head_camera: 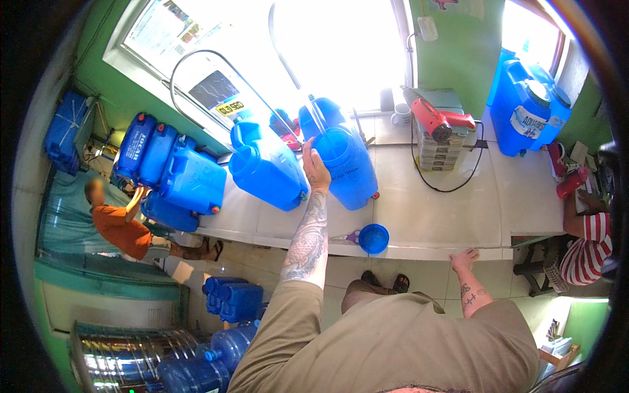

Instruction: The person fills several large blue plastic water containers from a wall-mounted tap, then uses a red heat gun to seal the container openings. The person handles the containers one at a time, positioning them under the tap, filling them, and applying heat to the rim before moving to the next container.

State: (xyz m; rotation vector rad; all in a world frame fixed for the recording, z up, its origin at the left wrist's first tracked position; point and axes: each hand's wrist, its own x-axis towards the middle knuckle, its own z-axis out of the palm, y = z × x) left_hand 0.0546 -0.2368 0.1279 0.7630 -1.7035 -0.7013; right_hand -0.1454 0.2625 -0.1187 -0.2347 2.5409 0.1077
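My left hand (316, 167) rests against the rim of a blue plastic water container (351, 179), fingers along its left side near the wide round mouth. A clear tube (318, 115) runs down into that mouth. Just left lies a second blue container (270, 169), tilted on the counter, with another thin tube (265, 100) reaching to it. My right hand (464, 258) lies on the counter's front edge with nothing in it, fingers apart. Between the hands, near the edge, are a round blue cap (373, 238) and purple-handled scissors (352, 237).
A red heat gun (427, 118) lies on stacked organizer cases (437, 147), its black cord looping over the tiled counter (417, 216). Several blue containers stand left and at the right window. A person in orange (123, 231) is at left; another in red-white stripes (587, 250) sits at right.
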